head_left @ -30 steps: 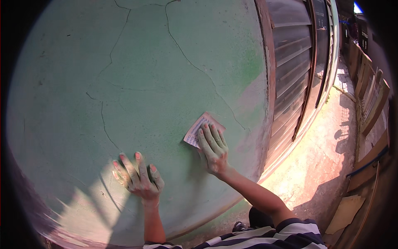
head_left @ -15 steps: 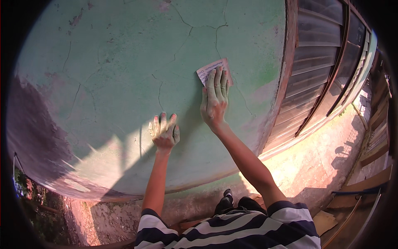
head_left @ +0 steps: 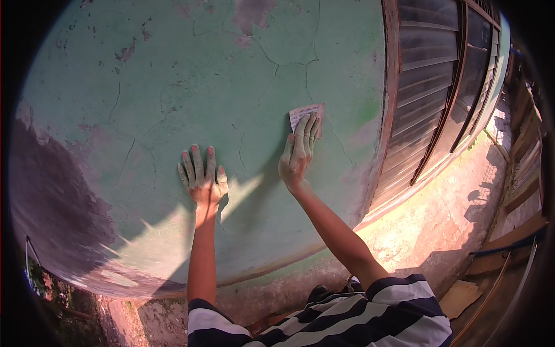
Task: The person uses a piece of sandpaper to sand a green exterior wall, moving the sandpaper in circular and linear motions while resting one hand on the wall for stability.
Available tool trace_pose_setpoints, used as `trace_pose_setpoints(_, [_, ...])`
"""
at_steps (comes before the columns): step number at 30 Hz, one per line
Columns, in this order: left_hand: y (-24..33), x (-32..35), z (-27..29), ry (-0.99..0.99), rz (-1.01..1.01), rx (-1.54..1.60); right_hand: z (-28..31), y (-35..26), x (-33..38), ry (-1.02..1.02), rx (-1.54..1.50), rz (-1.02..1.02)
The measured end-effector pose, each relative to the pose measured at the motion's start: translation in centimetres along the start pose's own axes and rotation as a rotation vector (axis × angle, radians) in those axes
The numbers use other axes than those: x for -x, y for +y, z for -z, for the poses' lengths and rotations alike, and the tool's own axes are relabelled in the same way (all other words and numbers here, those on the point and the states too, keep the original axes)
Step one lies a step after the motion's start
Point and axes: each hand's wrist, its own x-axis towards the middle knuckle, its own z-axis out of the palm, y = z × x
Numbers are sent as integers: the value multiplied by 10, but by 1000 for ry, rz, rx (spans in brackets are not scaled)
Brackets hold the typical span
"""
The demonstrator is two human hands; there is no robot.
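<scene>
"Starting with the head view; where is the paper sheet (head_left: 306, 109)?"

"Up against the green wall (head_left: 185, 115), right of the middle, under the right hand (head_left: 299, 147); printed pale face outward, upper edge and corners showing past the fingers."

"Grip there?"

"Right hand has hold of it, pinning it to the wall, fingers extended and close together; thumb near the sheet's lower left; whether it pinches the edge, cannot tell."

"And the left hand (head_left: 201, 173)?"

"Released; laid against the wall, lower and further left, fingers spread, pale dust on the skin; sunlight crosses the wrist; bright patches lie on the wall to either side."

"Condition of the surface?"

"Green paint; thin dark cracks (head_left: 298, 62) branching above the sheet; flaked spots at upper left; a large dark patch (head_left: 58, 196) at lower left, rough-edged."

"Surroundings?"

"Louvred window (head_left: 428, 75) to the right, brown frame; partly sunlit path (head_left: 428, 220) below it, wooden boards (head_left: 523, 179) along the far side; striped shirt (head_left: 341, 318) of the wearer at the lower edge, dark and white bands, an arm reaching up from each sleeve."
</scene>
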Motion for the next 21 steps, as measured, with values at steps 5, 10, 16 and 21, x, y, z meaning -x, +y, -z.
trace_pose_setpoints(5, [3,-10,3,-3,-77,85,-3,8,19,-45,117,105])
trace_pose_setpoints(10, [-13,-57,20,-59,-231,120,-4,45,143,24,86,-212])
trace_pose_setpoints(16, [-15,-60,24,-23,-238,117,-28,-6,54,341,24,-412])
trace_pose_setpoints(21, [-11,-60,24,-30,-234,100,-26,-45,4,120,46,33])
